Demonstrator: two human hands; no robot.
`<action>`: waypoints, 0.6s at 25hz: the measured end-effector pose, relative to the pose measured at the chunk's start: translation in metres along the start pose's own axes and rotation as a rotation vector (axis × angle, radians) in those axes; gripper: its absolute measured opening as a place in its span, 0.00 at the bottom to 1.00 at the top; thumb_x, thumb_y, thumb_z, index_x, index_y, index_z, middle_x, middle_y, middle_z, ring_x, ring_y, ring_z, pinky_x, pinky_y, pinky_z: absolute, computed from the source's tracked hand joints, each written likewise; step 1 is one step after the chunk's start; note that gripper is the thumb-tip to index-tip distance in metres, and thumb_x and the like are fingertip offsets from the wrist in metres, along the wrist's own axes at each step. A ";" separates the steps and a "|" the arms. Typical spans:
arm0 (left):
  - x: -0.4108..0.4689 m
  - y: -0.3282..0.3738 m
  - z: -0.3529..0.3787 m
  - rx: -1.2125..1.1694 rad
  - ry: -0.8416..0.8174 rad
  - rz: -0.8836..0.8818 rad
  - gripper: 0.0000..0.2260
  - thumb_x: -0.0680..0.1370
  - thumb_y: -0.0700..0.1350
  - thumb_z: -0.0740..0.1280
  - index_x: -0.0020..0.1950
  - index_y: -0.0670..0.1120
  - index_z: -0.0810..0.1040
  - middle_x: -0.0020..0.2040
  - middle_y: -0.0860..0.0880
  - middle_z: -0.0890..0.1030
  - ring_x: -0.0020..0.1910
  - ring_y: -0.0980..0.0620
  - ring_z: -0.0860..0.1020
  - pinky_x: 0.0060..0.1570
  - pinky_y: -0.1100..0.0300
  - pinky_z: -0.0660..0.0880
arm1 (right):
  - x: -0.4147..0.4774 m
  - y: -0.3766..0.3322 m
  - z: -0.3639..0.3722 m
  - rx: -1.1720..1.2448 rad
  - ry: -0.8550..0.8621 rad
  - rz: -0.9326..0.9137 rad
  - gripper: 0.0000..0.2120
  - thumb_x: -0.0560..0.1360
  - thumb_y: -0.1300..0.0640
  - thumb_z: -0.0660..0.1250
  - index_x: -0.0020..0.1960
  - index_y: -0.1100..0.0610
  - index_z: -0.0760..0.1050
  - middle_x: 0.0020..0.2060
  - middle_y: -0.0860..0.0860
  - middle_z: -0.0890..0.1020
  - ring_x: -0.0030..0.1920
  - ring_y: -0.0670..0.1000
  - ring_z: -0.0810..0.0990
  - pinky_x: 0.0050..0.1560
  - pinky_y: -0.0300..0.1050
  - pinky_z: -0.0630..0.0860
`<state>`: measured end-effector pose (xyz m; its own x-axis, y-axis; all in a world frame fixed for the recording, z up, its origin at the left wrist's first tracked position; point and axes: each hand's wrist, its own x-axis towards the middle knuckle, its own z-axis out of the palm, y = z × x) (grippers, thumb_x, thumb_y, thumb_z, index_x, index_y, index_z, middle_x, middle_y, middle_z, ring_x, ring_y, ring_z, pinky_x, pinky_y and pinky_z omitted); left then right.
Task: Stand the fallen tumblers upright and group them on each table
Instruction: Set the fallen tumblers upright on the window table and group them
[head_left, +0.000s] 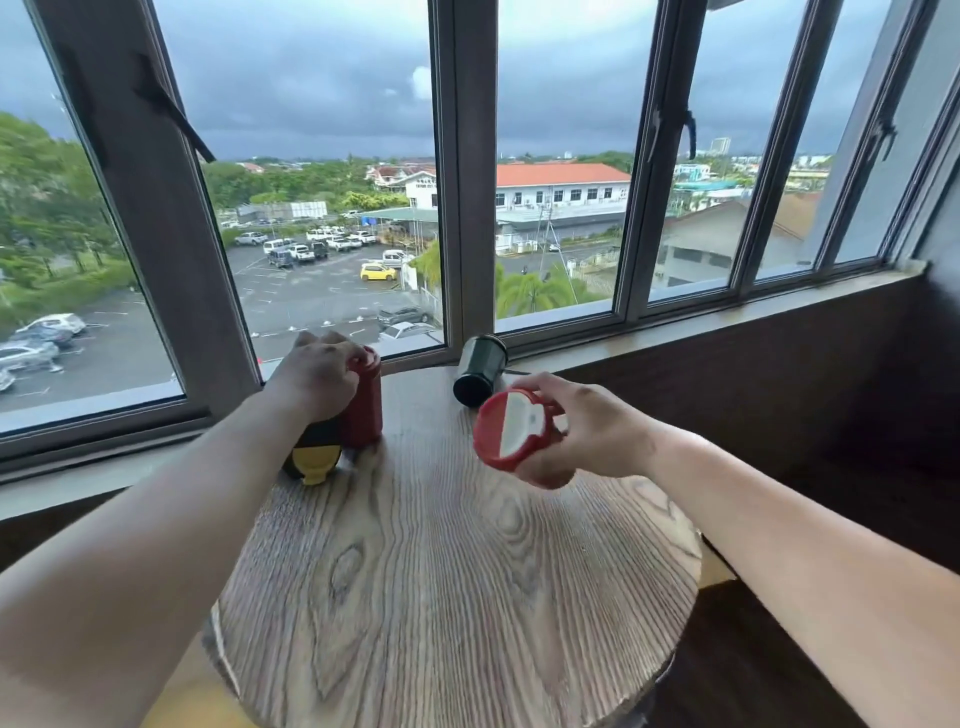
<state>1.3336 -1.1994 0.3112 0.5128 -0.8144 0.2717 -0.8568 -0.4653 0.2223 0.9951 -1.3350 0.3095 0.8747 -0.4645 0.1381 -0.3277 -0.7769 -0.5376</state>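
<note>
A dark red tumbler (367, 400) stands upright at the far left of the round wooden table (447, 571), and my left hand (317, 376) grips its top. Under my left wrist lies a black and yellow tumbler (311, 456) on its side. My right hand (576, 431) holds a red tumbler with a red and white lid (511, 428) above the table, tilted with the lid facing me. A dark green tumbler (480, 370) lies on its side at the table's far edge, its base toward me.
A window sill (701, 325) and a dark wall panel (779, 395) run right behind the table. Window frames rise above the sill. Dark floor lies to the right of the table.
</note>
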 end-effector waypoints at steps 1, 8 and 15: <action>-0.002 0.001 0.000 0.008 0.006 0.006 0.23 0.79 0.42 0.61 0.74 0.49 0.76 0.74 0.47 0.74 0.74 0.39 0.64 0.74 0.44 0.65 | 0.016 -0.003 0.010 0.078 0.062 0.040 0.45 0.58 0.33 0.82 0.71 0.38 0.68 0.59 0.42 0.82 0.61 0.46 0.81 0.63 0.48 0.78; -0.003 -0.006 -0.002 0.043 0.012 0.030 0.24 0.75 0.48 0.70 0.72 0.50 0.78 0.72 0.46 0.75 0.71 0.38 0.66 0.68 0.42 0.70 | 0.072 0.001 0.056 0.560 0.243 0.270 0.45 0.56 0.37 0.83 0.68 0.49 0.72 0.58 0.48 0.83 0.59 0.51 0.82 0.61 0.57 0.82; 0.004 -0.014 -0.002 -0.165 -0.027 -0.053 0.23 0.74 0.48 0.76 0.69 0.52 0.79 0.72 0.40 0.71 0.70 0.37 0.73 0.67 0.47 0.71 | 0.070 0.004 0.052 0.598 0.164 0.269 0.43 0.58 0.37 0.82 0.68 0.47 0.71 0.59 0.48 0.83 0.59 0.51 0.83 0.54 0.58 0.85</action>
<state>1.3474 -1.1956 0.3111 0.5531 -0.8004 0.2310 -0.8072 -0.4462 0.3866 1.0737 -1.3488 0.2742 0.7093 -0.7040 0.0347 -0.2306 -0.2783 -0.9324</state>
